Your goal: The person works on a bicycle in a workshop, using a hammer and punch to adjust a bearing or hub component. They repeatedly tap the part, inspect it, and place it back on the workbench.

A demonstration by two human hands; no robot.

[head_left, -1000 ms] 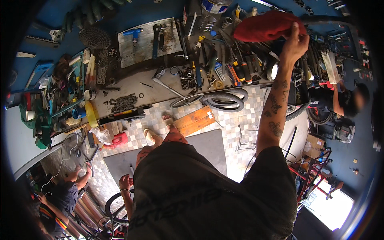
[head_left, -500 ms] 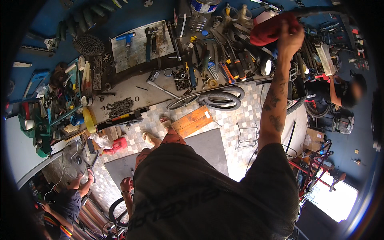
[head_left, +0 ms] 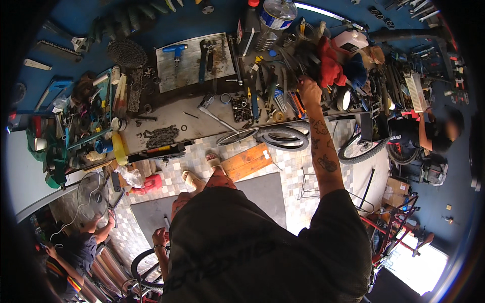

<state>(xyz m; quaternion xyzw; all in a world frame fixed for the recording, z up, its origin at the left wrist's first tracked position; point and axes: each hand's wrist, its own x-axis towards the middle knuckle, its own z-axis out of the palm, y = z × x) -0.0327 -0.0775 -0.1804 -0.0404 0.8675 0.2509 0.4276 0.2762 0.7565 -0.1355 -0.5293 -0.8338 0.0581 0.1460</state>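
Note:
My right hand (head_left: 309,92) reaches over the workbench (head_left: 177,112), fingers curled down among the crowded tools. It is beside orange-and-black tool handles (head_left: 297,104); whatever lies under the fingertips is hidden. Just right of the hand, a crumpled red cloth (head_left: 331,63) rests on the tools. Low at my left side, my left hand (head_left: 160,237) is closed, wearing a dark bracelet. A small slim grey metal piece (head_left: 166,221) shows just past its fingers and seems to be held there.
A metal sheet (head_left: 169,81) bears a blue-handled tool and wrenches. Bicycle tyres (head_left: 285,136) hang at the bench's front edge. A wooden board (head_left: 247,164) lies on the tiled floor. One person (head_left: 429,131) is at the right, another (head_left: 81,252) at the lower left.
My right hand has let go of the red cloth, which now lies on the tools. The hand has moved left and nearer, down to the tool handles. My left hand stays low.

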